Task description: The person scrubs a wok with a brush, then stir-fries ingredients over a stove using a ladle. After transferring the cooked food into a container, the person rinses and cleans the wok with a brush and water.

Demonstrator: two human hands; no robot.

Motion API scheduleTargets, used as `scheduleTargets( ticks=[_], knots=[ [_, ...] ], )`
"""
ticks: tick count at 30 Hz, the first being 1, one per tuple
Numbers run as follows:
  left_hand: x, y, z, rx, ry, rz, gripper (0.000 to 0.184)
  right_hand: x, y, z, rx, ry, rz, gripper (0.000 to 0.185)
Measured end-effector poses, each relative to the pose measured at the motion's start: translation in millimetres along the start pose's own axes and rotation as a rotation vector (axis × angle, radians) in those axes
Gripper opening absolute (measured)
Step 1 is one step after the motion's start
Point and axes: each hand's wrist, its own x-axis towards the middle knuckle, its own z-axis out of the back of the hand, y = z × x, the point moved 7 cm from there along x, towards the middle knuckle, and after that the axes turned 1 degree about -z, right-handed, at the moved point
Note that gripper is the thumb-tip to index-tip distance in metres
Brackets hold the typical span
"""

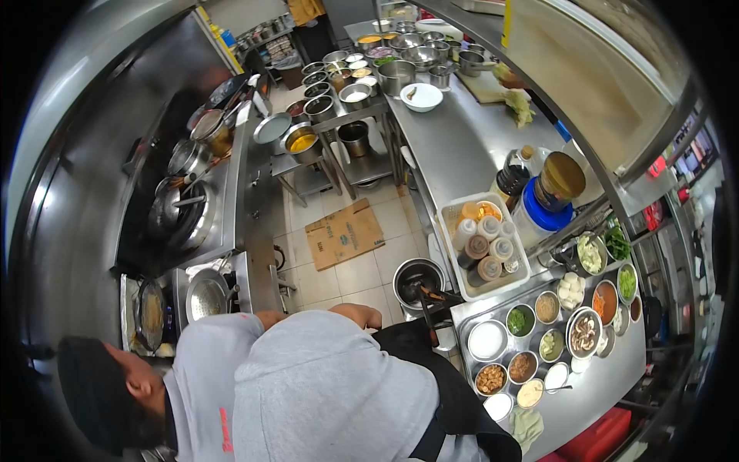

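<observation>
Neither of my hands can be made out. Across the bottom, a grey shirt point(331, 385) and a black apron point(462, 408) fill the view; whose body this is stays unclear. At the left, a person in a black cap point(88, 393) leans over the stove side, wearing a grey shirt with red lettering. A bare bent arm point(358, 314) shows above the grey cloth, its fingers hidden. Nearest to it on the right is a steel pot point(418, 269) with dark utensils inside. A perforated strainer point(206, 296) lies by the stove at the left.
Bowls of chopped ingredients, including sliced mushrooms point(583, 333), stand on the right counter. A white basket point(493, 292) holds squeeze bottles. A wok point(181, 212) sits on the left range. Flattened cardboard point(344, 234) lies on the tiled floor. Steel pots point(396, 77) crowd the far counter.
</observation>
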Motion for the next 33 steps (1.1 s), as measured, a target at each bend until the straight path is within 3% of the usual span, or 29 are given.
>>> scheduleTargets(
  ticks=[6, 13, 19, 21, 23, 25, 26, 28, 29, 30, 33],
  knots=[
    [11, -18, -31, 0.168, 0.247, -0.026, 0.045, -41, -72, 7, 0.07, -0.007, -0.058, 0.032],
    [5, -42, -92, 0.204, 0.315, -0.048, 0.047, -61, -164, 53, 0.121, 0.016, -0.102, 0.033],
    [52, -101, -203, 0.296, 0.265, -0.113, 0.05, -25, -279, 167, 0.139, 0.072, -0.15, 0.034],
    [27, -154, -236, 0.381, 0.198, -0.114, 0.051, 2, -312, 216, 0.14, 0.108, -0.142, 0.034],
    [58, -176, -269, 0.441, 0.162, -0.148, 0.056, 43, -339, 271, 0.12, 0.16, -0.08, 0.034],
    [18, -240, -300, 0.599, 0.182, -0.202, 0.047, 94, -360, 332, -0.014, 0.167, 0.057, 0.031],
    [-12, -270, -309, 0.47, 0.114, -0.083, 0.046, 63, -337, 358, -0.013, 0.067, 0.082, 0.029],
    [-53, -340, -336, 0.615, 0.215, -0.126, 0.044, 40, -298, 409, -0.256, 0.037, 0.203, 0.026],
    [-82, -371, -345, 0.443, 0.136, -0.012, 0.042, 15, -271, 432, -0.356, -0.022, 0.219, 0.024],
    [-92, -403, -359, 0.484, 0.161, -0.029, 0.042, 32, -265, 464, -0.66, -0.077, 0.339, 0.031],
    [-140, -498, -396, 0.725, 0.214, -0.13, 0.043, 16, -238, 547, -0.865, -0.319, 0.38, 0.034]
  ],
)
